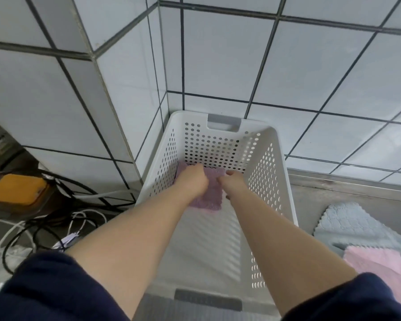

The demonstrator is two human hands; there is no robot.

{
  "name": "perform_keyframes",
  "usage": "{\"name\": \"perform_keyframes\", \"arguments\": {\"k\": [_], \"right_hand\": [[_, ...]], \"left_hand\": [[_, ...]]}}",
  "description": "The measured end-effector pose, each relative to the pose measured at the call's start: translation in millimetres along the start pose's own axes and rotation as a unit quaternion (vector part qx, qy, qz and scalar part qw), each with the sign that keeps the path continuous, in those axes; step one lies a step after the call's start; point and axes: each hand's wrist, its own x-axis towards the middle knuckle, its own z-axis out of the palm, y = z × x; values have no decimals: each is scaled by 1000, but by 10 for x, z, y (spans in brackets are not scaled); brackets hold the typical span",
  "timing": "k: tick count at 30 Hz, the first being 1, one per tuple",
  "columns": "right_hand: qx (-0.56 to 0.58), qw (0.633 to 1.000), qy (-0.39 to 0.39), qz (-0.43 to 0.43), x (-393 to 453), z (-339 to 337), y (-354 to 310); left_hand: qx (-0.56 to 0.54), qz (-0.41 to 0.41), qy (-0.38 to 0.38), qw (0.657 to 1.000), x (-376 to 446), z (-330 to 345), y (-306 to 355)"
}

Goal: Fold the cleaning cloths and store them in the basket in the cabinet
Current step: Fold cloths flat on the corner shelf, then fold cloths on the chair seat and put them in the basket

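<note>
Hands inside the white perforated basket (267, 179): left hand (193, 180) and right hand (233, 181) both rest on a folded purple cloth (210, 193) at the far end of the basket floor; whether their fingers grip it cannot be told. Outside, to the right, grey cloth (347, 228) and pink cloth (380, 267) lie on the bench (333, 193).

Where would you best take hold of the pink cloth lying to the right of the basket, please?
Probably at the scalloped far edge of the pink cloth, coming from above with a pinch. It lies flat on top of the grey cloth, so a low sideways grip would likely catch both. Its near part runs out of view.
</note>
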Motion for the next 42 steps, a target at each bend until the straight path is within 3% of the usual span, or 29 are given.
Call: {"name": "perform_keyframes", "arguments": {"k": [5, 11, 17, 28, 34, 42], "right_hand": [[68, 996, 13, -60, -466, -280, -278], [125, 986, 27, -103, -1287, -586, -334], [217, 960, 113, -137, -2161, -763, -154], [313, 903, 264, -131, -4051, -375, 874], [345, 860, 373, -53, -4997, -93, 1746], [395, 799, 453, 16, -5822, 352, 2448]], "left_hand": [[-198, 21, 28, 980, -459, -431, 385], [-304, 71, 37, 949, -1161, -663, 418], [-383, 166, -49, 907, -1936, -763, 523], [-397, 262, -244, 845, -3209, -663, -1], [-329, 274, -382, 819, -3882, -13, -222], [-232, 284, -501, 784, -4624, 673, -388]]}}
